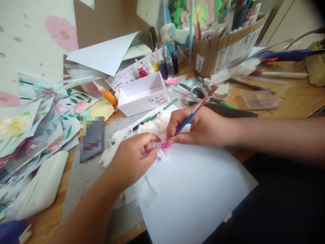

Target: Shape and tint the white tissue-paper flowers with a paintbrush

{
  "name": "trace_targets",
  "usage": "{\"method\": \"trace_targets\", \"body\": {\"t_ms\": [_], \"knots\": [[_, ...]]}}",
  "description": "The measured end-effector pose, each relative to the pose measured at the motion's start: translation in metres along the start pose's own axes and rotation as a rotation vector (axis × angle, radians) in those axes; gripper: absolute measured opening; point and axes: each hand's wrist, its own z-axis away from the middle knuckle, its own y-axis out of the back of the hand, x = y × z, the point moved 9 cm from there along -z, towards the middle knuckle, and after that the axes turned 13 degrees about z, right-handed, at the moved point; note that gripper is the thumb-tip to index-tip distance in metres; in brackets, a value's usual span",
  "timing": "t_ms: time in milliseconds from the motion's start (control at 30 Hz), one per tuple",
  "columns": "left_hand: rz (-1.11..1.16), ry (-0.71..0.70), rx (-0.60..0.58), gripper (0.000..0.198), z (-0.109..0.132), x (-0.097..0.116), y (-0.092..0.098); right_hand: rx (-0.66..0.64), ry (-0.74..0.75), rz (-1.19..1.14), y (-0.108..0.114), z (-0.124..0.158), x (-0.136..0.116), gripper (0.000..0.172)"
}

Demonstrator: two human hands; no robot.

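Observation:
My right hand [196, 128] is closed on a thin blue-handled paintbrush [196, 109], its tip down on a small pink-stained piece of white tissue paper [165, 146]. My left hand [132, 158] pinches the edge of that same tissue between thumb and fingers. Both hands rest over a large white sheet [198, 193] on the desk. More crumpled white tissue [156, 125] lies just behind the hands.
A white open box [142, 96] stands behind the hands, with small dye bottles [166, 62] beyond it. Scissors [203, 91] and a cardboard box of supplies [225, 44] sit at the back right. Flower prints [38, 122] and a phone [91, 138] lie to the left.

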Motion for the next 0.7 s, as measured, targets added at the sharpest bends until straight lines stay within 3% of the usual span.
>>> {"method": "trace_targets", "body": {"t_ms": [300,533,700], "knots": [[-0.042,-0.065,-0.089,0.016,-0.002,0.004,-0.005,-0.123,-0.019,-0.040,-0.009,0.002,-0.001,0.010],[-0.074,-0.111,-0.094,0.010,-0.002,0.006,-0.006,0.031,-0.035,-0.017,0.003,-0.003,0.000,0.011],[-0.052,-0.120,-0.119,0.011,0.000,0.008,-0.004,0.026,-0.030,-0.008,-0.004,-0.006,-0.001,0.009]]}}
